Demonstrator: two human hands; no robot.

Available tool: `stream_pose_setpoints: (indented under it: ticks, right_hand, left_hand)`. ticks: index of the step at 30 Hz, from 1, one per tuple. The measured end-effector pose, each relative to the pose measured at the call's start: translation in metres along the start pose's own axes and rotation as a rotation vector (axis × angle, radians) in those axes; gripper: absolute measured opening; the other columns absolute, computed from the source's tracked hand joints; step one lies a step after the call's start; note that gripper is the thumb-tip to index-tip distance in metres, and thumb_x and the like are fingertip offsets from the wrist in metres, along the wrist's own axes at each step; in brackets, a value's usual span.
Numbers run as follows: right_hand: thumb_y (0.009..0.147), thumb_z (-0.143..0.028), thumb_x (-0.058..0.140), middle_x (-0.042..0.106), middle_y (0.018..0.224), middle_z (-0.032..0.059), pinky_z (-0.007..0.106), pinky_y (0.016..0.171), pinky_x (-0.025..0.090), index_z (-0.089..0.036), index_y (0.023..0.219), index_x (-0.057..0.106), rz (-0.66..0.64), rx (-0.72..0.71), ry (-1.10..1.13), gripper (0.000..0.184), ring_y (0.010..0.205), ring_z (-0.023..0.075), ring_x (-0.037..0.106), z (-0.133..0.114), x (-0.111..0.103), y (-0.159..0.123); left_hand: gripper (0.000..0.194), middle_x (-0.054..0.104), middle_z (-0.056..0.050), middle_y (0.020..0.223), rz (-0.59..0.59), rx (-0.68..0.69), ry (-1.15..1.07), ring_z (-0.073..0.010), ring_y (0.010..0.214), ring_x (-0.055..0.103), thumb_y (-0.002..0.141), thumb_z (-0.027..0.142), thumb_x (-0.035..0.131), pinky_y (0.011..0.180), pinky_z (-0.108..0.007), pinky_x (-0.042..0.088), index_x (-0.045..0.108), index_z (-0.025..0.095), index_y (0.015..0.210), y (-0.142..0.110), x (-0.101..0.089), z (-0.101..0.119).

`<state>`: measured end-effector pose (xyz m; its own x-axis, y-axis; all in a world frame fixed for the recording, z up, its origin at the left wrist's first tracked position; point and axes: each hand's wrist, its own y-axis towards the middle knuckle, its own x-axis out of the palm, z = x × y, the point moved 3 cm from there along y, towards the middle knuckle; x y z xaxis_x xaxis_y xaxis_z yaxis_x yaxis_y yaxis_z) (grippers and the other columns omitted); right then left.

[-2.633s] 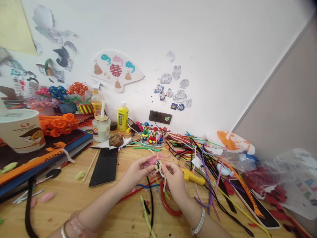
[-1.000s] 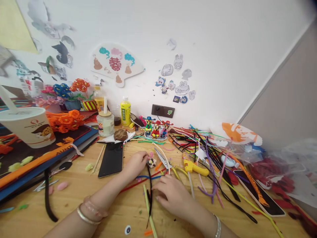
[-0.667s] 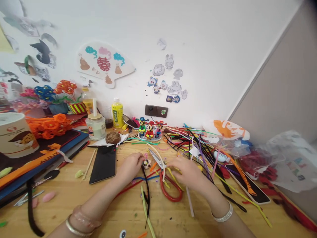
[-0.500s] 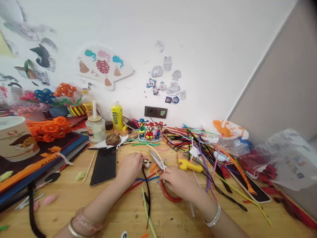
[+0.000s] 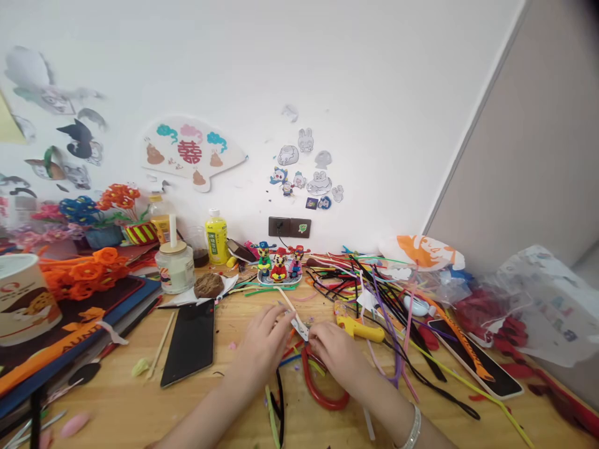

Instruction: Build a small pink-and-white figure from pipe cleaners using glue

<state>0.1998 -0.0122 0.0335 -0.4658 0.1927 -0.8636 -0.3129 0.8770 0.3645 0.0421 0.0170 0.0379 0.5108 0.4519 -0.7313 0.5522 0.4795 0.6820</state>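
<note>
Scissors with red handles lie on the wooden table, blades pointing away and to the left. My right hand is closed on them near the pivot, with its fingertips pinched together. My left hand is bent over the table beside the blades, fingers curled inward and their tips close to the metal. What it holds, if anything, is hidden behind its back. A black pipe cleaner and a pale green strip run toward me from under this hand.
A black phone lies at left, near a candle jar. Small figurines stand behind the scissors. To the right are a yellow glue gun, tangled pipe cleaners and a second phone. A paper cup stands far left.
My left hand has come right to the scissor blades, and the small spotted piece beside its fingers is now out of sight. My right hand stays by the pivot. The view has tilted upward.
</note>
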Motion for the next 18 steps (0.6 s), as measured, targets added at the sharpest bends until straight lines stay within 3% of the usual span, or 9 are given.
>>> stream_pose_setpoints:
  ticks: [3,5,8,11,14,18]
  right_hand:
    - [0.082,-0.014,0.046,0.059,0.077,0.0017,0.025,0.068,0.042,-0.018,0.081,0.055,0.130,0.012,0.390,0.010,0.074,0.0143,0.055,-0.009,-0.008,-0.004]
    - [0.080,-0.019,0.050,0.058,0.075,0.0009,0.025,0.066,0.043,-0.018,0.079,0.056,0.145,0.046,0.668,0.005,0.072,0.0137,0.055,-0.014,-0.007,-0.007]
    - [0.075,-0.025,0.060,0.058,0.072,-0.0001,0.024,0.064,0.043,-0.017,0.075,0.056,0.124,0.167,1.068,0.009,0.068,0.0123,0.055,-0.017,0.000,-0.008]
    - [0.070,-0.029,0.067,0.059,0.071,-0.0003,0.023,0.063,0.043,-0.017,0.080,0.057,0.101,0.304,1.398,0.019,0.066,0.0106,0.055,-0.017,0.009,-0.007]
    - [0.068,-0.030,0.070,0.061,0.071,0.0007,0.023,0.065,0.044,-0.015,0.086,0.059,0.044,0.396,1.626,0.026,0.064,0.0093,0.055,-0.018,0.015,-0.006]
    - [0.071,-0.032,0.068,0.060,0.073,0.0027,0.021,0.058,0.044,-0.012,0.083,0.061,0.004,0.412,1.667,0.024,0.060,0.0076,0.053,-0.020,0.014,-0.005]
  left_hand:
    - [0.032,0.055,-0.013,0.112,0.068,0.108,-0.002,-0.0233,0.109,0.046,0.084,0.014,0.042,0.087,-0.039,0.045,0.046,0.015,0.116,-0.002,-0.004,0.009]
    - [0.030,0.057,-0.013,0.108,0.112,0.159,-0.036,-0.0222,0.108,0.048,0.085,0.014,0.041,0.089,-0.040,0.043,0.047,0.013,0.115,-0.002,-0.010,0.013]
    - [0.023,0.061,-0.009,0.088,0.152,0.213,-0.071,-0.0184,0.088,0.054,0.087,0.016,0.040,0.079,-0.035,0.047,0.052,0.013,0.106,0.000,-0.020,0.016]
    - [0.021,0.056,-0.005,0.071,0.167,0.215,-0.032,-0.0149,0.068,0.050,0.088,0.020,0.039,0.060,-0.027,0.044,0.055,0.013,0.099,0.002,-0.027,0.017]
    - [0.025,0.054,-0.004,0.068,0.176,0.198,0.006,-0.0146,0.065,0.047,0.090,0.021,0.033,0.057,-0.025,0.040,0.057,0.013,0.095,0.002,-0.028,0.017]
    - [0.025,0.053,-0.004,0.068,0.183,0.199,0.028,-0.0150,0.066,0.046,0.090,0.021,0.033,0.059,-0.026,0.038,0.057,0.013,0.092,0.001,-0.026,0.018]
